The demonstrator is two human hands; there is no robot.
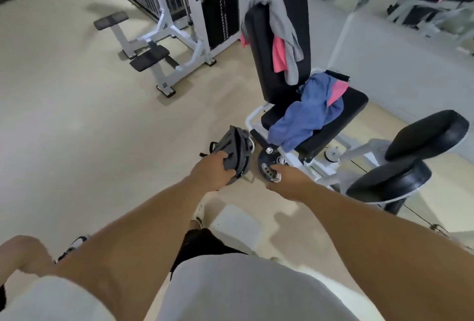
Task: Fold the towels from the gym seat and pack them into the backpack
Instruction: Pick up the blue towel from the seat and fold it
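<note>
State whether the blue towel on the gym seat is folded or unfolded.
Unfolded: the blue towel lies crumpled across the seat, one end hanging over its front edge.

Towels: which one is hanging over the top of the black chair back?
The grey towel, draped over the backrest. The blue towel lies crumpled on the seat instead.

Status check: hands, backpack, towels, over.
Left hand grips backpack on floor; right hand open beside it. Blue towel unfolded on seat, grey towel over backrest. Nothing blocking.
</note>
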